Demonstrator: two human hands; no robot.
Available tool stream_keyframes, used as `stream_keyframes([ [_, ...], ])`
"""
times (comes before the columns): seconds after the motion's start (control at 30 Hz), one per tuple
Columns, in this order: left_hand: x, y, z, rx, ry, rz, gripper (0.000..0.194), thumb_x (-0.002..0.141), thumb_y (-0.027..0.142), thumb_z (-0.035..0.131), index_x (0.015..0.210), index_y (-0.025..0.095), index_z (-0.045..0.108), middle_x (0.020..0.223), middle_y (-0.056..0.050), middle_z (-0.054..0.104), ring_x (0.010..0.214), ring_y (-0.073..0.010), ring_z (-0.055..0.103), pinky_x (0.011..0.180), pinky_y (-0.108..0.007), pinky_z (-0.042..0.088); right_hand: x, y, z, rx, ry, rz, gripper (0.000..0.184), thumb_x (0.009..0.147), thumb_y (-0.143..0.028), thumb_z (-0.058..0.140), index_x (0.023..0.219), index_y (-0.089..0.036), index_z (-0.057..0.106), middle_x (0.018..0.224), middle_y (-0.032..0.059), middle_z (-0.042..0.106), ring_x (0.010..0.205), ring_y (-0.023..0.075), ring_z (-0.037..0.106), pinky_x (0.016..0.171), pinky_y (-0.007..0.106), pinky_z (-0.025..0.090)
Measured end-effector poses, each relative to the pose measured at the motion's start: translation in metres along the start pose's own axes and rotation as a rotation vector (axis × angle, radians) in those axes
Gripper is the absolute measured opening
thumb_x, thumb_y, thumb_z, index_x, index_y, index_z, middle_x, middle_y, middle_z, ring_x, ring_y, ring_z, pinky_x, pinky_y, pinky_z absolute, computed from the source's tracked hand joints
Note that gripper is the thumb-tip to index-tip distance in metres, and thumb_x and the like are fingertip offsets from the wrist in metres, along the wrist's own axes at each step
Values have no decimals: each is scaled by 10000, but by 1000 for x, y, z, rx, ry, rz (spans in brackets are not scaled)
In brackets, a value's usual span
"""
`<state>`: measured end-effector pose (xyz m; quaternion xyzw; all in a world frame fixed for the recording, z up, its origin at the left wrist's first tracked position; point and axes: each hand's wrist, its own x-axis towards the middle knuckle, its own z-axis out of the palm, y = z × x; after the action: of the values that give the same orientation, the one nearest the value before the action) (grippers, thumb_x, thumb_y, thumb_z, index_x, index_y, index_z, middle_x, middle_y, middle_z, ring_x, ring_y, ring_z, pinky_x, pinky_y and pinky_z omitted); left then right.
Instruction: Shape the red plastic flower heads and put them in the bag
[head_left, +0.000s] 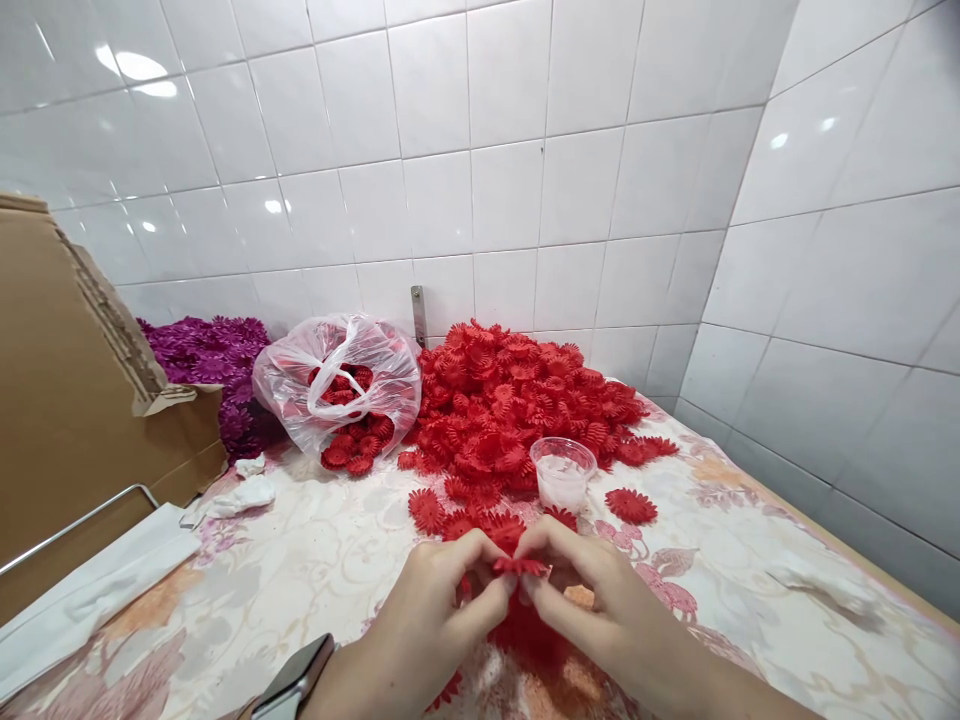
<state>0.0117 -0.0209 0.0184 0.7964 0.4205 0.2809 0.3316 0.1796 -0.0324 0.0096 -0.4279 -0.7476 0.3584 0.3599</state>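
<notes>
A red fabric flower (519, 566) is pinched between the fingertips of both hands, low in the middle of the view. My left hand (457, 600) grips its left edge with thumb and forefinger, and a watch sits on that wrist. My right hand (592, 595) pinches the right edge. Under the hands lies more red material, partly hidden and blurred. Just beyond them stands a clear plastic cup (562, 475) with whitish contents. Behind it rises a large heap of red fabric flowers (510, 400), and one loose flower (631, 506) lies to the right.
An open plastic bag (337, 390) holds more red flowers beside a purple flower pile (217, 370). On the left stands a cardboard box (82, 370). A patterned cloth (315, 560) covers the table, which meets the white tiled wall (510, 190). Crumpled white scraps (240, 497) lie left.
</notes>
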Motion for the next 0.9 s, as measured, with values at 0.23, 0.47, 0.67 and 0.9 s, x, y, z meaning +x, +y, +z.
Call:
stream_keyframes([
  [0.23, -1, -6, 3, 136, 36, 90, 206, 836, 196, 442, 829, 181, 647, 684, 1, 654, 555, -104, 519, 550, -199, 362, 0, 3, 3, -12, 44, 23, 90, 829, -179, 395, 806, -210, 475, 658, -18, 567, 587, 143, 529, 537, 242, 399],
  [0.47, 0, -4, 2, 57, 88, 78, 228, 851, 246, 457, 899, 211, 678, 660, 2, 664, 553, -121, 537, 551, -205, 386, 5, 7, -2, 219, 74, 118, 210, 837, -248, 462, 866, -183, 660, 722, 33, 664, 685, 178, 625, 652, 300, 491],
  [0.67, -1, -4, -1, 21, 135, -7, 276, 871, 332, 420, 952, 192, 643, 603, 10, 614, 515, -115, 495, 509, -206, 371, 9, 10, -1, 517, 71, 187, 249, 789, -388, 568, 804, -155, 654, 669, 20, 640, 611, 149, 636, 565, 267, 521],
  [0.9, 1, -3, 0, -74, 137, -22, 219, 808, 339, 535, 880, 175, 662, 619, -4, 638, 555, -128, 538, 517, -208, 391, 9, 10, 2, 559, 47, 308, 374, 639, -491, 689, 619, -141, 557, 499, 7, 611, 463, 144, 624, 436, 232, 483],
])
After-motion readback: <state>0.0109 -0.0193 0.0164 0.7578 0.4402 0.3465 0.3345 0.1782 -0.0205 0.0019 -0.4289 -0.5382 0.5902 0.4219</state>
